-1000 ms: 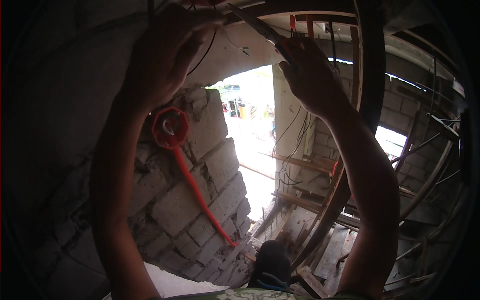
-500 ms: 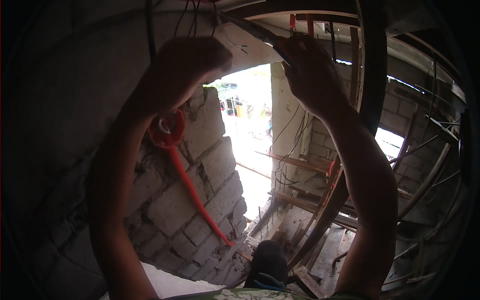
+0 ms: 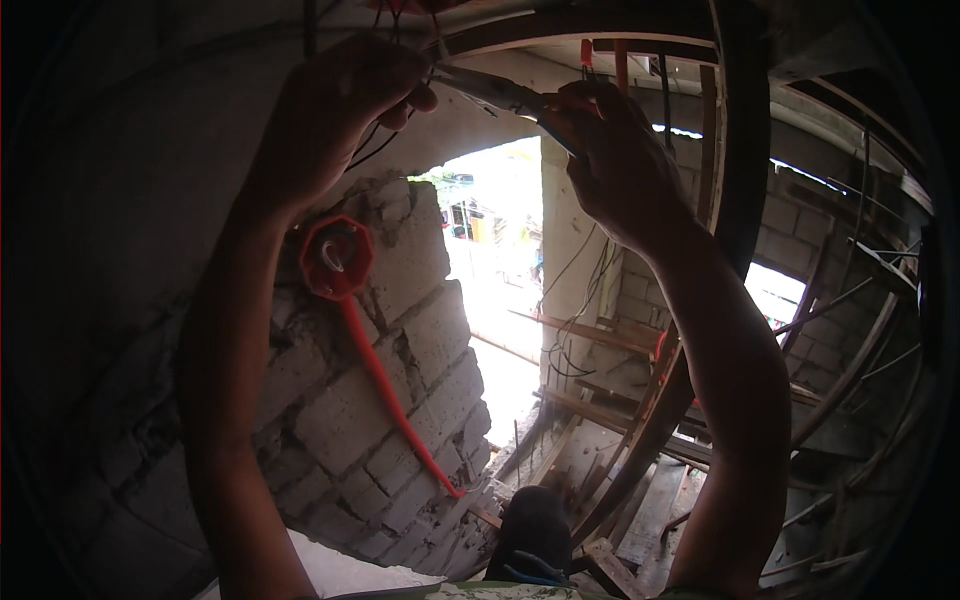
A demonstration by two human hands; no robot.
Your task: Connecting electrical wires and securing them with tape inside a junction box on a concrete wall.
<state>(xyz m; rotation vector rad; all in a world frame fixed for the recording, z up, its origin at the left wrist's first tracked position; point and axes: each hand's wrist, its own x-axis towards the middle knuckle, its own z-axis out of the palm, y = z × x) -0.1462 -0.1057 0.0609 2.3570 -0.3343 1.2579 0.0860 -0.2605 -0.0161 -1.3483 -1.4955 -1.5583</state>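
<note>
Raised at the top of the view, my right hand [image 3: 625, 160] is closed around the handles of a pair of long-nose pliers [image 3: 495, 92]. The jaws point left, and their tip reaches the wires beside my left fingertips. My left hand [image 3: 335, 120] pinches thin dark electrical wires [image 3: 376, 150]; a loose length curves out below the fingers. These wires hang from a red junction box [image 3: 415, 6], cut off by the upper edge. Whether the jaws grip a wire is too small to tell.
An octagonal red box [image 3: 336, 257] with an orange conduit [image 3: 385, 385] is set in the block wall [image 3: 345, 425] at left. A bright opening [image 3: 495, 300] lies beyond. Wooden beams [image 3: 742, 140] stand at right, with planks and boards [image 3: 650, 500] below.
My left hand has turned and shifted slightly up and left, showing its fingers on the wires. The pliers have swung flatter, bringing their tip next to those fingers.
</note>
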